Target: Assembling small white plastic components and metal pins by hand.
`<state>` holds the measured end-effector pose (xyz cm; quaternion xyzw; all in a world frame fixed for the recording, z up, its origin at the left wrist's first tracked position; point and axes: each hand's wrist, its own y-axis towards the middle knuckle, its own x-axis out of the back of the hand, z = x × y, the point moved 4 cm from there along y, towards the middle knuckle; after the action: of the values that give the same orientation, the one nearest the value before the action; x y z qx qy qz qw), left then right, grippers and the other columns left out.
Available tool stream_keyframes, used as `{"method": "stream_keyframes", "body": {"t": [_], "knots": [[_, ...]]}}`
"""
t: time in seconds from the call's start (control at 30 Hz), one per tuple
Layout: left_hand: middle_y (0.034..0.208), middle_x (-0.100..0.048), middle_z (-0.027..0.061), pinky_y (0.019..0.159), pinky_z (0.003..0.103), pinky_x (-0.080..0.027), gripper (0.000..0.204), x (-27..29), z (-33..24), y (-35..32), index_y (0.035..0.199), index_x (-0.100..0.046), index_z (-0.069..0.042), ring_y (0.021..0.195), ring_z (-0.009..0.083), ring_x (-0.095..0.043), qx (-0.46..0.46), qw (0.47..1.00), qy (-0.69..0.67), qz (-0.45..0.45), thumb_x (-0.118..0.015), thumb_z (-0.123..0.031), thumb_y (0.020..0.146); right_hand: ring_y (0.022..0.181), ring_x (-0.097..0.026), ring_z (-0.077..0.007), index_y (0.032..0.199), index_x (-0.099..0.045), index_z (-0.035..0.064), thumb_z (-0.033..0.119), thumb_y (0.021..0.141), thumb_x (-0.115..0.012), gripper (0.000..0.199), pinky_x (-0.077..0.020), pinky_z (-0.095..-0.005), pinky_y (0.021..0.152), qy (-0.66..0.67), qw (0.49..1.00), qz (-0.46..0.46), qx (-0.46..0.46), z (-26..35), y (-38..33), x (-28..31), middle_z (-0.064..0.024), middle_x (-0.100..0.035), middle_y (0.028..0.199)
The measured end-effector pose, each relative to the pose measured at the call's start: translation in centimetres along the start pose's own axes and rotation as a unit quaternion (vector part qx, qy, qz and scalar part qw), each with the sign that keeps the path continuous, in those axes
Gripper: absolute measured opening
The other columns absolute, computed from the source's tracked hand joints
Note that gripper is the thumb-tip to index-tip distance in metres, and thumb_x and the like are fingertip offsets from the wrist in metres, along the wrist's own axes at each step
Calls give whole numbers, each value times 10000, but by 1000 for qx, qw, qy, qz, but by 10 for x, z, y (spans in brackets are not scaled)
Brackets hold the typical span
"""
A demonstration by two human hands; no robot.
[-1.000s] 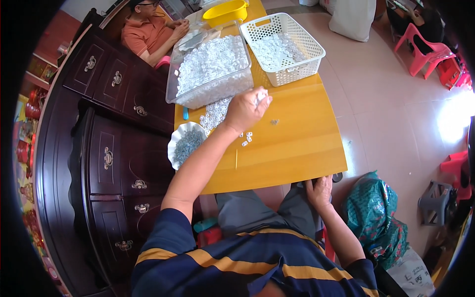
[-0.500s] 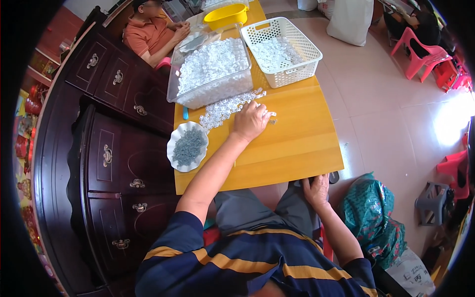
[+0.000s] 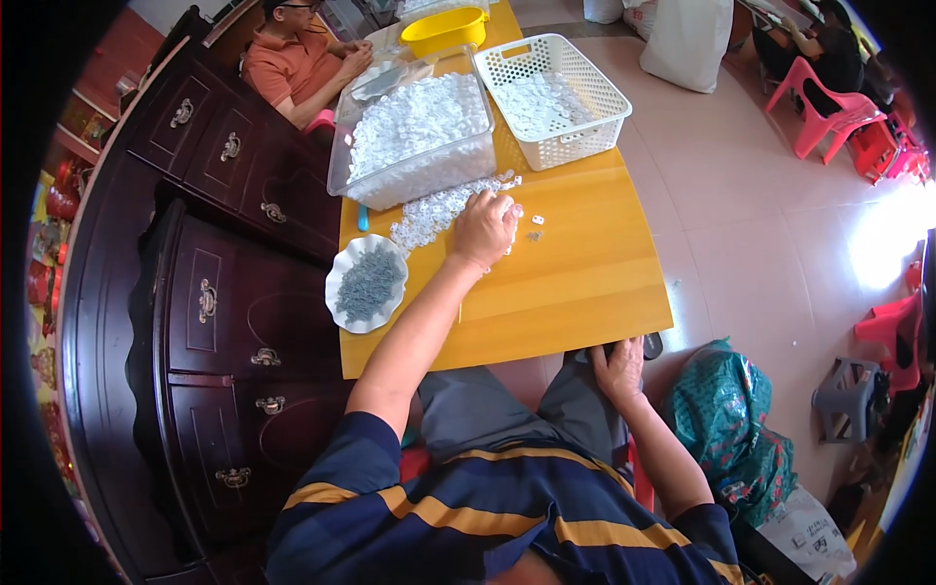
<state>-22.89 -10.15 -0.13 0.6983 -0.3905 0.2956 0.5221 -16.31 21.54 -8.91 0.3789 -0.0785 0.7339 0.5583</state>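
Over the table, my left hand (image 3: 485,230) is curled with its fingers closed, small white plastic pieces showing at its fingertips. Its fingers hide most of what they hold. Just right of it lies one loose white piece (image 3: 537,220), with a few tiny grey bits (image 3: 533,235) below that. A strip of similar clear-white pieces (image 3: 429,216) spreads behind and left of the hand. My right hand (image 3: 621,370) rests on my right knee by the table's front edge, fingers stretched out and thumb apart, with nothing in it.
Behind the strip stand a clear bin (image 3: 419,185) heaped with white pieces and a white perforated basket (image 3: 575,146). A scalloped white dish (image 3: 336,292) of small grey parts sits at left. Farther back are a yellow basin (image 3: 444,34) and a seated person (image 3: 278,68). Dark drawers (image 3: 219,292) flank the table.
My left hand has shifted slightly left and curled in. The white piece that was by its fingertips now lies apart on the table. My right hand stays on the knee.
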Motion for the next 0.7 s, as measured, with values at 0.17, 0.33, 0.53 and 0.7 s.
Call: {"method": "stream_keyframes", "body": {"t": [0.17, 0.33, 0.53, 0.7], "knots": [[859, -652, 107, 721, 469, -537, 154, 5, 5, 2, 930, -630, -100, 844, 342, -645, 9, 999, -12, -31, -654, -252, 944, 1227, -466, -508, 1293, -576, 24, 192, 855, -709, 487, -394, -564, 1042, 3, 1000, 6, 1, 0, -1, 0, -280, -528, 1309], [787, -650, 101, 669, 452, -543, 131, 23, -40, 10, 869, -633, -95, 771, 328, -653, -29, 994, -92, -41, -649, -210, 929, 1223, -470, -509, 1287, -576, 14, 194, 857, -711, 485, -390, -560, 1049, -8, 1000, 1, 7, -5, -1, -3, -283, -535, 1301], [816, -617, 96, 682, 427, -539, 158, -7, -105, -19, 879, -632, -92, 802, 305, -646, -139, 986, -92, 30, -696, -235, 895, 1213, -481, -508, 1273, -584, 5, 191, 862, -709, 468, -387, -559, 1056, -8, 1000, 2, 10, -3, -2, -6, -286, -543, 1287], [898, -623, 105, 729, 416, -548, 178, -26, -112, -31, 911, -656, -93, 897, 288, -630, -159, 985, -46, 56, -680, -268, 892, 1237, -469, -508, 1304, -565, 4, 198, 861, -711, 505, -379, -561, 1066, -14, 1000, 9, 16, -1, -3, -8, -285, -535, 1310]]}}
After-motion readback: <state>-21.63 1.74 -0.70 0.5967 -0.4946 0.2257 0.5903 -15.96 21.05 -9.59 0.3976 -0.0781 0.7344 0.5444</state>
